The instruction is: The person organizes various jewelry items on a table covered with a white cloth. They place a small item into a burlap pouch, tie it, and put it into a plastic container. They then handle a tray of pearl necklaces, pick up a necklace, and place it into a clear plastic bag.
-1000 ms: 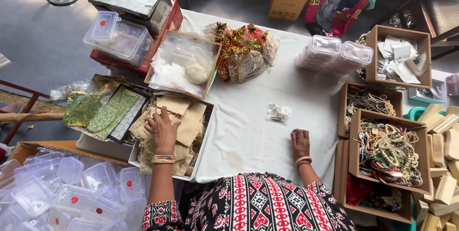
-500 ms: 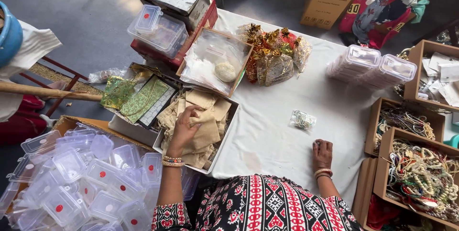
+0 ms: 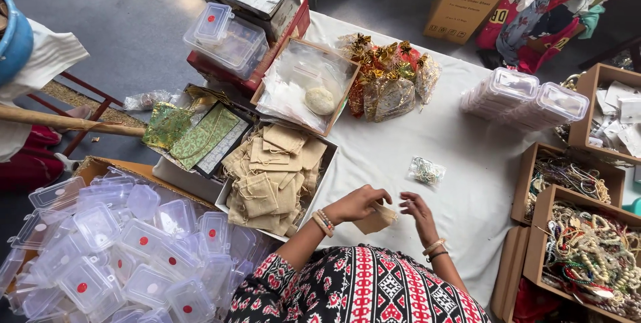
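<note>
Head view, low centre of the frame: our left hand pinches a small burlap pouch by its top edge, just above the white cloth. Our right hand hangs close beside it with fingers loosely spread, and we cannot tell whether they touch the pouch. Left of the hands, a tray is heaped with more such pouches. Above the hands lies a little clear bag. Lower left holds a box of clear cases; boxes of bangles fill the right edge.
</note>
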